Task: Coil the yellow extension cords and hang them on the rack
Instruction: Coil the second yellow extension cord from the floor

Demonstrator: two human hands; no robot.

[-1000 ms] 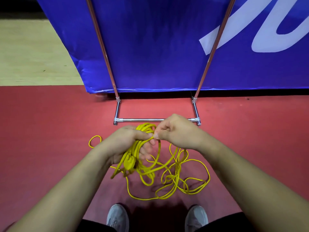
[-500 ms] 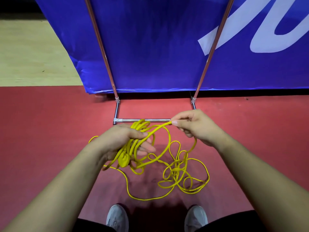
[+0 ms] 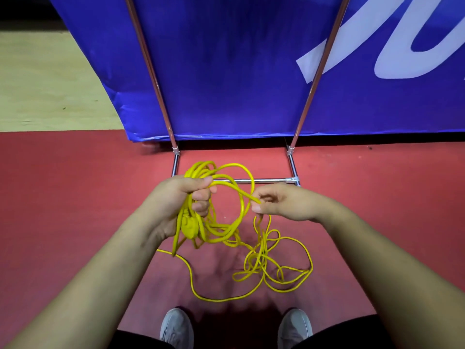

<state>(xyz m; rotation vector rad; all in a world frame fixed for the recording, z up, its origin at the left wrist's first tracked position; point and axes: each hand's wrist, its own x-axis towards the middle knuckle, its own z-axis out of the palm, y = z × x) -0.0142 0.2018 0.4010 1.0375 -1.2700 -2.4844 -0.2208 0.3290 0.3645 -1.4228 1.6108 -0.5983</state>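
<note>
A yellow extension cord [image 3: 274, 270] lies partly tangled on the red floor in front of my feet. My left hand [image 3: 181, 197] grips a bundle of several coiled loops [image 3: 201, 170], with the yellow plug end [image 3: 188, 226] hanging below the fist. My right hand [image 3: 281, 201] pinches the running strand just right of the bundle, and a fresh loop arcs between both hands. The metal rack [image 3: 264, 181] stands right behind, its low base bar just beyond my hands and two slanted uprights rising from it.
A blue banner [image 3: 226, 71] with white lettering hangs behind the rack uprights. Pale wooden floor [image 3: 50, 79] shows at the back left. My two grey shoes [image 3: 176, 328] stand at the bottom edge, close to the loose cord.
My right hand pulled the strand out to the right, then came back toward the left hand with a new loop. The left hand rose slightly with the bundle. Less cord lies on the floor.
</note>
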